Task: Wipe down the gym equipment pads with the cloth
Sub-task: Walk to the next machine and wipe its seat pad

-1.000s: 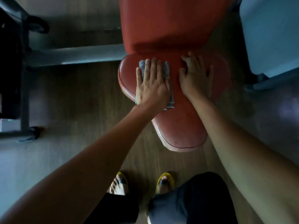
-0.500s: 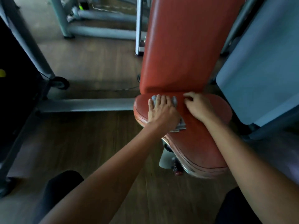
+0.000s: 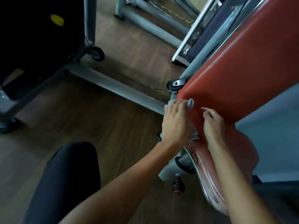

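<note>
Fingers of the left hand point(image 3: 176, 122) lay stretched and close together over a folded grey cloth point(image 3: 190, 103), pressing it against the lower left corner of a red padded vinyl backrest point(image 3: 242, 62). One end of the cloth showed past the fingertips, and another crumpled edge showed beside the heel of the hand, where the backrest met a red vinyl seat pad point(image 3: 237, 147). The thumb was hidden, so whether it hooked under the cloth could not be told.

The right hand point(image 3: 213, 125) sat just beside the left, apart from the cloth, resting on the seat pad near the crease. Its fingers were bent at the knuckles and tucked in, the forefinger reaching a little further toward the backrest, and it held nothing that could be seen.

The backrest leaned steeply up toward the top right. A small black caster wheel point(image 3: 175, 84) sat just behind its lower corner, and a grey metal frame bar point(image 3: 116, 87) ran across the brown wood-plank floor point(image 3: 121, 135) toward it. A knee in dark trousers point(image 3: 69, 175) filled the lower left, and a pale blue panel point(image 3: 275, 126) stood to the right of the seat pad.
</note>
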A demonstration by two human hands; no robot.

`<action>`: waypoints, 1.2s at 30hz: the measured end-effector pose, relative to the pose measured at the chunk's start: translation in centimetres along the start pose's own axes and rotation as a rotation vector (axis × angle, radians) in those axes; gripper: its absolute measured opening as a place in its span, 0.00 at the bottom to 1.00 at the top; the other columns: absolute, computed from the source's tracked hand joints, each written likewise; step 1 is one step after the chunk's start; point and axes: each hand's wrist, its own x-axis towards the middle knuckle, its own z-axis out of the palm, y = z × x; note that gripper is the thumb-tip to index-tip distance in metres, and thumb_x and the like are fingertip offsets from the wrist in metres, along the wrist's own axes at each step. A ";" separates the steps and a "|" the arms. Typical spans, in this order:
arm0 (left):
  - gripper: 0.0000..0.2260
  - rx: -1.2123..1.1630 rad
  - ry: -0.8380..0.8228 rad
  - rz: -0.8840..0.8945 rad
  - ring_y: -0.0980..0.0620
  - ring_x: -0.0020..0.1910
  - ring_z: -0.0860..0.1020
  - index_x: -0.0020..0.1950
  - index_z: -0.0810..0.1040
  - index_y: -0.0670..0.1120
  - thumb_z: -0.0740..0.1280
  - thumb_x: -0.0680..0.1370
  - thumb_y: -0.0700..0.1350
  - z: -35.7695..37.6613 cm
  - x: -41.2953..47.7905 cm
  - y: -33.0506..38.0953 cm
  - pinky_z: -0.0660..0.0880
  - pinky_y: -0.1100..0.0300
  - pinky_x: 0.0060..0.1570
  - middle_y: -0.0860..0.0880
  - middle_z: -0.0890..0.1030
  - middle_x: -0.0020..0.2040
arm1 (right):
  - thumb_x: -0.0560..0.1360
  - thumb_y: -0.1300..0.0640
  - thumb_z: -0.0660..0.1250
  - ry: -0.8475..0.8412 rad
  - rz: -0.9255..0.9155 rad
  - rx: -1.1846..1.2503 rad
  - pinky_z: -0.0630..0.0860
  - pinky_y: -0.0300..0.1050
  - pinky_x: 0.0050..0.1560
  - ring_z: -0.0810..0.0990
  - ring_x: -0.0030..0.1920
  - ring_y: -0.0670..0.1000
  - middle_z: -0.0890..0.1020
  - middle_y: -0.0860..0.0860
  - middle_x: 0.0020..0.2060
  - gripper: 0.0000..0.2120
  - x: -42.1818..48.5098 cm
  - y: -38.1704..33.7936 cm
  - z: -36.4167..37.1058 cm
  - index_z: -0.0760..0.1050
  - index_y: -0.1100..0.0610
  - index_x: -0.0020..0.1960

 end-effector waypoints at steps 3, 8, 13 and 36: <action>0.12 -0.560 0.185 -0.487 0.52 0.49 0.81 0.64 0.74 0.51 0.58 0.83 0.43 -1.0 -1.2 -2.2 0.80 0.49 0.52 0.48 0.80 0.54 | 0.80 0.61 0.62 -0.072 -0.159 -0.158 0.70 0.45 0.67 0.78 0.63 0.53 0.82 0.54 0.61 0.13 -0.3 -0.4 0.9 0.80 0.56 0.62; 0.13 -0.993 0.054 -0.575 0.45 0.54 0.82 0.60 0.77 0.56 0.55 0.84 0.46 -0.5 -3.3 -3.4 0.78 0.41 0.58 0.47 0.82 0.53 | 0.82 0.58 0.61 -0.175 -0.332 -0.360 0.62 0.51 0.75 0.72 0.71 0.52 0.77 0.52 0.69 0.16 -0.1 -0.3 2.6 0.76 0.56 0.68; 0.12 -0.853 0.004 -0.450 0.55 0.57 0.77 0.59 0.72 0.63 0.53 0.85 0.48 0.5 -1.8 -2.2 0.74 0.50 0.62 0.54 0.78 0.57 | 0.83 0.56 0.58 -0.212 -0.285 -0.385 0.59 0.31 0.63 0.70 0.71 0.48 0.75 0.49 0.70 0.17 0.6 0.3 2.2 0.73 0.54 0.71; 0.16 -0.763 0.008 -0.524 0.53 0.52 0.82 0.57 0.78 0.52 0.51 0.85 0.53 2.0 0.5 -2.1 0.76 0.45 0.59 0.50 0.83 0.51 | 0.83 0.49 0.60 -0.351 -0.226 -0.515 0.52 0.20 0.57 0.64 0.70 0.36 0.70 0.39 0.72 0.19 -2.3 0.1 -5.0 0.70 0.44 0.74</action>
